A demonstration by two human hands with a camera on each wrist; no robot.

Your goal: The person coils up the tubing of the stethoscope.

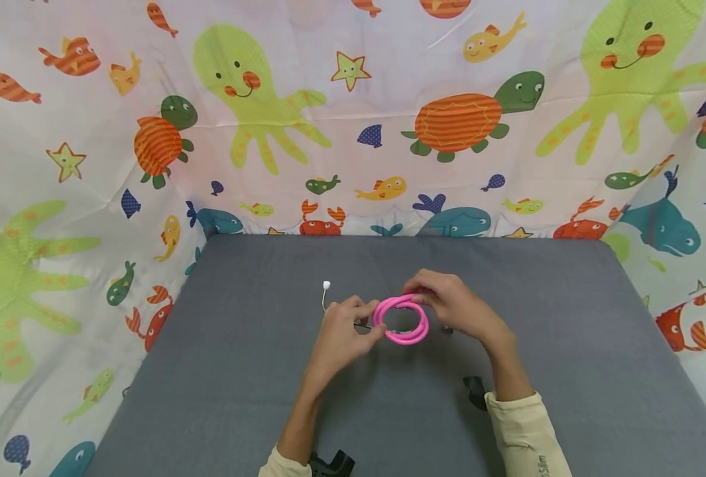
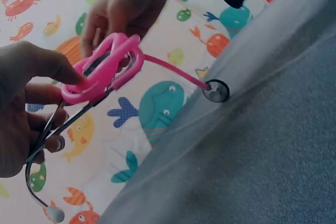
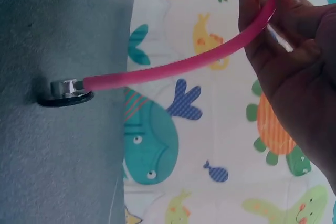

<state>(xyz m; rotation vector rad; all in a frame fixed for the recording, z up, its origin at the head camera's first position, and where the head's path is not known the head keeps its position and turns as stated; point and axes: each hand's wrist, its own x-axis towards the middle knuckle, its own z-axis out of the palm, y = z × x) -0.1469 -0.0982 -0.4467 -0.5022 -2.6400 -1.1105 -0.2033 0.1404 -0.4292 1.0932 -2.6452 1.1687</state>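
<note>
Below centre in the head view, the fingers of my left hand (image 1: 342, 332) and right hand (image 1: 453, 305) pinch a coiled stethoscope of smooth pink tubing (image 1: 419, 332) over the grey fabric-covered worktop (image 1: 239, 344); its round, black-rimmed metal chest piece (image 3: 65, 91) shows left in the right-wrist view.

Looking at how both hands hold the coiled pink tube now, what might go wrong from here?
1. The pink tube is bent into loops, so it may spring open if the left hand or right hand loosens.
2. The chest piece sticks out on a free length of tube; it could swing or knock against something.
3. The white ear tip pokes out past the left hand and might snag.
</note>
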